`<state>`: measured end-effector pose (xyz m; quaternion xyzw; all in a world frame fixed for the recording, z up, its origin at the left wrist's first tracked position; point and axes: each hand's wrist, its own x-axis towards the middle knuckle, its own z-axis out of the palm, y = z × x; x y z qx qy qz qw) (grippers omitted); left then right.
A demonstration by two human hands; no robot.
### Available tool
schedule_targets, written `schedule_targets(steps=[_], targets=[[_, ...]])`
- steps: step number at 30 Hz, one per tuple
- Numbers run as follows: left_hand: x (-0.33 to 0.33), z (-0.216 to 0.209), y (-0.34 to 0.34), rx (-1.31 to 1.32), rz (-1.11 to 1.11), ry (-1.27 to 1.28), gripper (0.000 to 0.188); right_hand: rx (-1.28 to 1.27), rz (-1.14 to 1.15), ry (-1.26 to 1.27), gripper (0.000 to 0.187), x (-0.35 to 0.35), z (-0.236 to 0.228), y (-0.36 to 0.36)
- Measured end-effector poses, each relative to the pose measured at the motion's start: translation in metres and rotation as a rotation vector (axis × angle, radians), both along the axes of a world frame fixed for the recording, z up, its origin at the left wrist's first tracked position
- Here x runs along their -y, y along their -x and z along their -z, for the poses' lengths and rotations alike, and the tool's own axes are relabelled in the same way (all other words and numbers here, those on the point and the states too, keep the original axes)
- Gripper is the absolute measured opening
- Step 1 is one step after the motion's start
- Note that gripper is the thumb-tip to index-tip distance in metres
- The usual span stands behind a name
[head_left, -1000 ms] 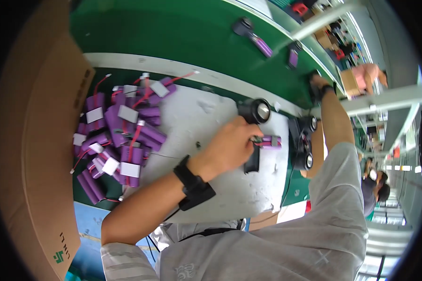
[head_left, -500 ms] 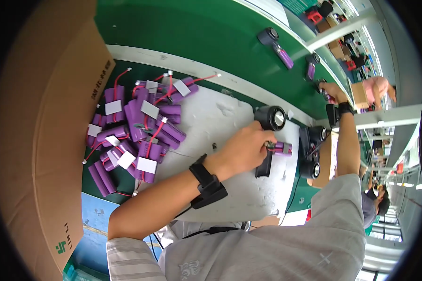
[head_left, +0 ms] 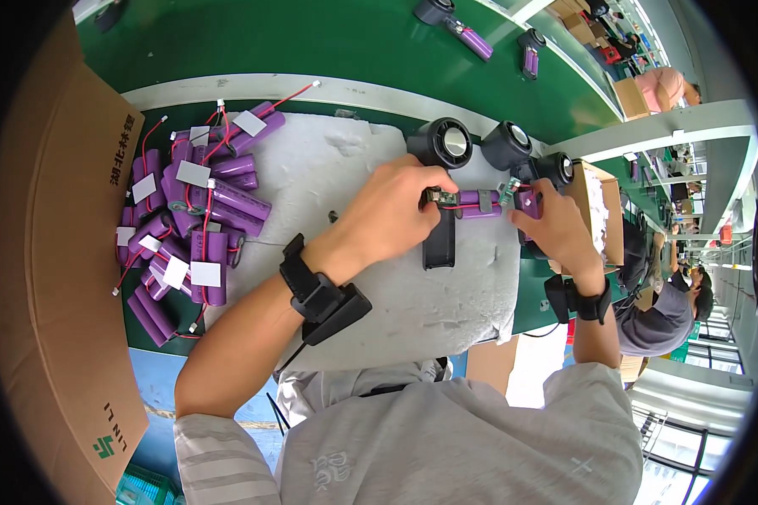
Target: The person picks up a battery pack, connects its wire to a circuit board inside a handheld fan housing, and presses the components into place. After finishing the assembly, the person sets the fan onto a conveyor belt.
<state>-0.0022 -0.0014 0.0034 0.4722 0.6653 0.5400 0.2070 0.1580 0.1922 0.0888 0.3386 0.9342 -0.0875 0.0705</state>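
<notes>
Carton (head_left: 67, 278) far L. Next to it, on near surface (head_left: 535, 290): batt. heap (head_left: 234, 204), at L edge of foam slab (head_left: 362, 311). On slab's R half: fan head (head_left: 442, 145) just behind L grip (head_left: 392, 210), handle (head_left: 440, 244) in front; batt. pack (head_left: 480, 210) btwn L grip & R grip (head_left: 556, 227). Two more heads (head_left: 505, 145) R of 1st. Behind slab: rail (head_left: 362, 93), then far surface (head_left: 269, 42) w/ two units (head_left: 467, 40) toward R. Open box (head_left: 611, 198) R of R grip.

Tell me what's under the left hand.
Beneath the left hand lies the white foam slab. A black round head and black handle show beside the fingers; any join between them is hidden.
</notes>
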Motion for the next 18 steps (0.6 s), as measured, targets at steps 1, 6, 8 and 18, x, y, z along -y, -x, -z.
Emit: schedule_targets(steps=[1, 6, 8, 18], targets=[[0.0, -0.001, 0.0, 0.002, -0.001, 0.018, 0.031, 0.0, 0.001, 0.005, 0.051, 0.003, 0.002, -0.004], [0.002, -0.005, 0.003, 0.05, 0.009, 0.016, 0.026, -0.145, -0.182, -0.109, 0.052, 0.023, -0.006, -0.002], [0.004, -0.008, 0.004, 0.086, -0.008, 0.029, 0.027, -0.365, -0.401, -0.048, 0.052, 0.036, -0.008, 0.008], [0.007, -0.014, 0.016, 0.073, -0.021, 0.143, 0.032, -0.468, -0.545, 0.158, 0.053, 0.05, 0.045, 0.03]])
